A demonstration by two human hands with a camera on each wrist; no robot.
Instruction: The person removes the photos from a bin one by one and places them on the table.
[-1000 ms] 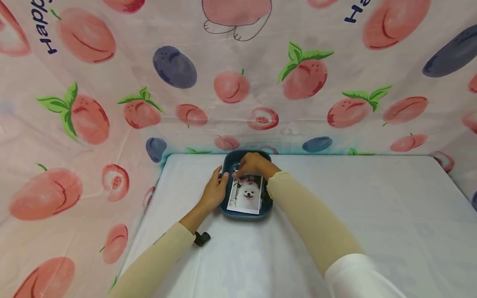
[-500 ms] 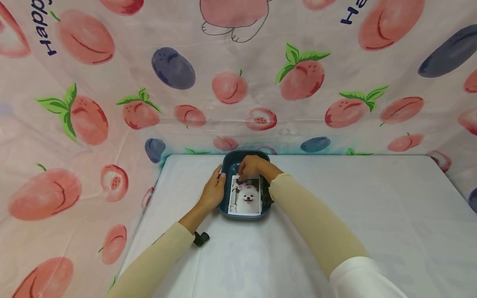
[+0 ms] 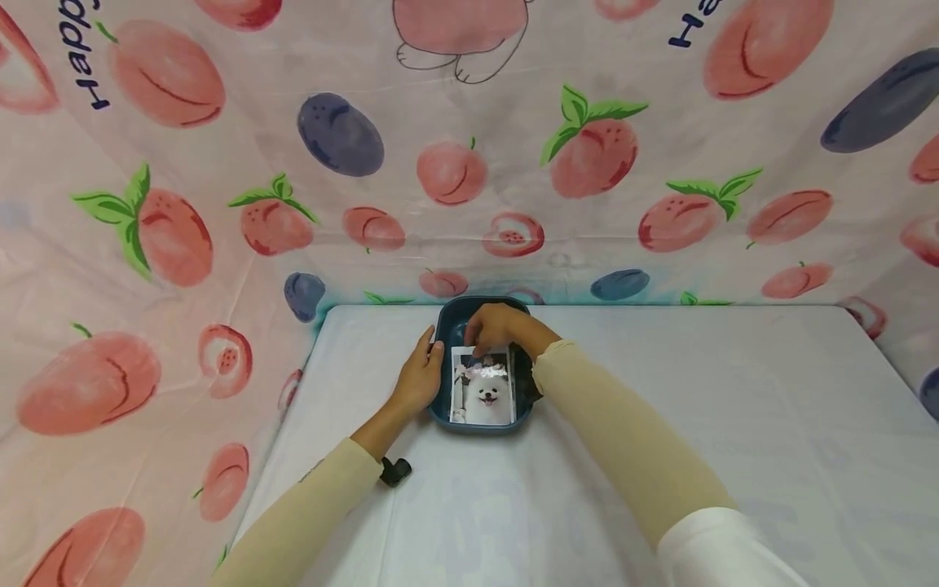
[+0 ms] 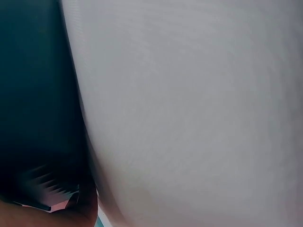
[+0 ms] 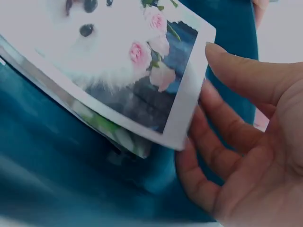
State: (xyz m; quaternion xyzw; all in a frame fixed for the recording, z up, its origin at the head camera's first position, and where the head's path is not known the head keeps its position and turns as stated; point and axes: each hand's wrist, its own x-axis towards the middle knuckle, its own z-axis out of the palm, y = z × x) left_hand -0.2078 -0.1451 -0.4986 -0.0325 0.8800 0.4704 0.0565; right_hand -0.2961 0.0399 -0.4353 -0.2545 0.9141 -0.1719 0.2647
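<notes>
A dark blue rectangular basin (image 3: 484,430) stands on the white table near its back edge. My left hand (image 3: 420,377) holds its left side, with the thumb at the rim. Over the basin, my right hand (image 3: 493,326) pinches the far edge of a printed photo (image 3: 487,395) of a white fluffy dog. The right wrist view has the thumb (image 5: 236,71) on the photo's white border and the fingers curled beneath. Under that photo (image 5: 137,94) lies another photo (image 5: 106,124) with green on it, partly hidden. In the left wrist view, the basin wall (image 4: 38,85) fills the left side.
A white cloth (image 3: 697,424) covers the table. Behind and to the left hangs a curtain (image 3: 455,106) printed with peaches and dark blue fruit, right up against the table's back edge. A small black device (image 3: 396,471) sits at my left wrist.
The dog photo has turned from a slight slant to nearly straight in the basin. My right hand has shifted slightly with it. My left hand stays at the basin's side.
</notes>
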